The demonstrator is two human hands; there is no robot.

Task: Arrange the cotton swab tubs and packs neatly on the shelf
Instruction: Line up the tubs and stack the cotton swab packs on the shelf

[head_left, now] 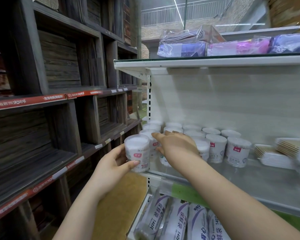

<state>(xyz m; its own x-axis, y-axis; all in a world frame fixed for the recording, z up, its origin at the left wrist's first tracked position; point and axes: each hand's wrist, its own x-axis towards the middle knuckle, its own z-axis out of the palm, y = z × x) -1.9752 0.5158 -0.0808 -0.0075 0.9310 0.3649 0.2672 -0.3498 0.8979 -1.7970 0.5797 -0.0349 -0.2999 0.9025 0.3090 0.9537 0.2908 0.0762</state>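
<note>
My left hand [113, 161] grips a clear round tub of cotton swabs [137, 153] with a pink label, held at the left front corner of the white shelf [249, 184]. My right hand [176, 147] reaches over the tubs just behind it, fingers spread and resting against a second tub [154, 144]. Several more cotton swab tubs [216, 148] stand in rows on the shelf to the right. Flat packs of swabs [277, 153] lie stacked at the far right, blurred.
A white shelf board [197, 64] hangs close overhead with bagged cloths [184, 44] on it. Below, rolls of plastic bags [177, 220] fill the lower shelf. Dark wooden shelving [50, 110] stands on the left, with brown floor [118, 201] between.
</note>
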